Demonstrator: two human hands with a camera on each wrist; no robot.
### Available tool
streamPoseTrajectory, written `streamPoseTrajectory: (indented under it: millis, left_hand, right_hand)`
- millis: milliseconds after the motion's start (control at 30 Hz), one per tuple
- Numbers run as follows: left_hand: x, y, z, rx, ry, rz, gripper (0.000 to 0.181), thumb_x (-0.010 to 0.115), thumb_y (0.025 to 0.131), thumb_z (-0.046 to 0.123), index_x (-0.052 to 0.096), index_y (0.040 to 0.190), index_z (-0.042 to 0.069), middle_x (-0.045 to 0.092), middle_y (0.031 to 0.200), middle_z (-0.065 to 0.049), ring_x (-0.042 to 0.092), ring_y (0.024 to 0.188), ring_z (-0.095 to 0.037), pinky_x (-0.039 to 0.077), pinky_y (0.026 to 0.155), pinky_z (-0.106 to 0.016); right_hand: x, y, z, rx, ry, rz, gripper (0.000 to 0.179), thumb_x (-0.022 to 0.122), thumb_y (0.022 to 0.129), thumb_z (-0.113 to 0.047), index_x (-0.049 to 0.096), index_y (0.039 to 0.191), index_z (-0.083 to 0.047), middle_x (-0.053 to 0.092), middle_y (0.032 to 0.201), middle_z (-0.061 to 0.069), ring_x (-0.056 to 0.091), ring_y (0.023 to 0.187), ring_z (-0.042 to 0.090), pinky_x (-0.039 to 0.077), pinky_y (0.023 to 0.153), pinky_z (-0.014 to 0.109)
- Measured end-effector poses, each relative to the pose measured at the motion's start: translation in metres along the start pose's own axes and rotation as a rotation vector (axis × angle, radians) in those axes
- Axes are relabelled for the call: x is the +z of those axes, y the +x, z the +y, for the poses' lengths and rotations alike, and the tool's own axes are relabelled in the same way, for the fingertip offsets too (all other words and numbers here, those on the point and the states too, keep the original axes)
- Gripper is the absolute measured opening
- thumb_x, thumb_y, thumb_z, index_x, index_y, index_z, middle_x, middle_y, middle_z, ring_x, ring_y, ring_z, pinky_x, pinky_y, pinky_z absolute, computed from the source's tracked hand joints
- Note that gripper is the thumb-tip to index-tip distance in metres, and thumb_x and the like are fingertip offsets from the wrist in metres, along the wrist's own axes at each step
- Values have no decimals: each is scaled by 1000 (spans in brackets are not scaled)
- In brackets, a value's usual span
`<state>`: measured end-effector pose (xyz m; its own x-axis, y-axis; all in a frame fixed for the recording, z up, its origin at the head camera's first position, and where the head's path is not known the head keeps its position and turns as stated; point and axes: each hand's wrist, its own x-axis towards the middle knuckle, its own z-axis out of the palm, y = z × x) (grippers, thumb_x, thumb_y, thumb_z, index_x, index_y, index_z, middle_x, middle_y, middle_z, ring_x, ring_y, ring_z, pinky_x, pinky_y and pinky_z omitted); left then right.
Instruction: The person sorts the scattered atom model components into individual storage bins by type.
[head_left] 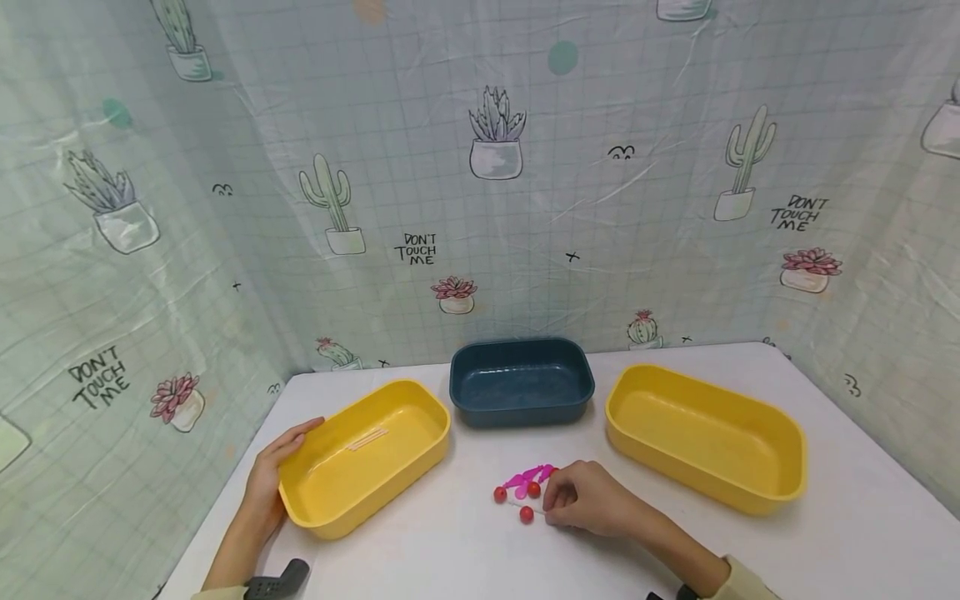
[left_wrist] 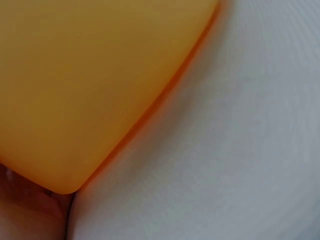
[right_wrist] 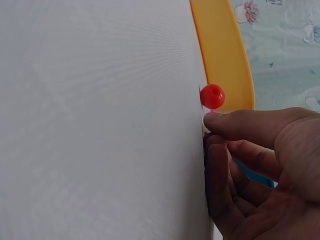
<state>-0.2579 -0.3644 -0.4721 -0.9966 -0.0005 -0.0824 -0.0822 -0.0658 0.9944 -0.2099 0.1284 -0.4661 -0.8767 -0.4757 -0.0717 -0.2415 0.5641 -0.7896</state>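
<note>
My left hand (head_left: 264,479) holds the left end of a yellow plastic bin (head_left: 390,492), its fingers along the outer wall and up at the rim. Inside that bin lie several thin pale sticks (head_left: 367,439). The bin's corner fills much of the left wrist view. Low over the white table, my right hand (head_left: 592,500) pinches a thin white stick (head_left: 536,509) between thumb and index finger; the fingers hide part of it. Close by are several red balls (head_left: 527,515) and bright pink pieces (head_left: 522,483). One red ball (right_wrist: 212,96) with a hole shows just past the thumb.
A dark blue bin (head_left: 521,417) stands at the back centre of the white table (head_left: 450,567). To the right, a second yellow bin (head_left: 705,475) sits at an angle. A patterned curtain (head_left: 555,250) rises behind and at both sides.
</note>
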Motion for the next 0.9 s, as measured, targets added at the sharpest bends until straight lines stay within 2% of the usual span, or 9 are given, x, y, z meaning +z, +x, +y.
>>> streamPoseTrajectory:
  millis: [267, 700, 900]
  left_hand:
    - [-1, 1, 0, -5, -8, 10, 49, 37, 113, 33, 45, 157, 14, 59, 133, 24, 60, 121, 6, 51, 100, -13]
    - [-1, -1, -2, 16, -20, -23, 49, 37, 112, 32, 45, 156, 13, 58, 137, 21, 61, 123, 4, 51, 102, -15]
    - [-1, -1, -2, 13, -15, -13, 48, 38, 112, 32, 46, 156, 13, 58, 136, 21, 61, 123, 4, 51, 101, -14]
  right_hand:
    - [0, 0, -2, 5, 1, 2, 8, 84, 86, -18, 76, 86, -15, 64, 75, -3, 57, 70, 14, 50, 62, 17]
    - [-2, 1, 0, 10, 56, -7, 9, 82, 88, -18, 75, 90, -12, 66, 77, -2, 60, 66, 15, 53, 60, 18]
    - [-3, 1, 0, 22, 79, 0, 10, 82, 88, -19, 75, 90, -12, 67, 77, -1, 61, 65, 16, 55, 61, 20]
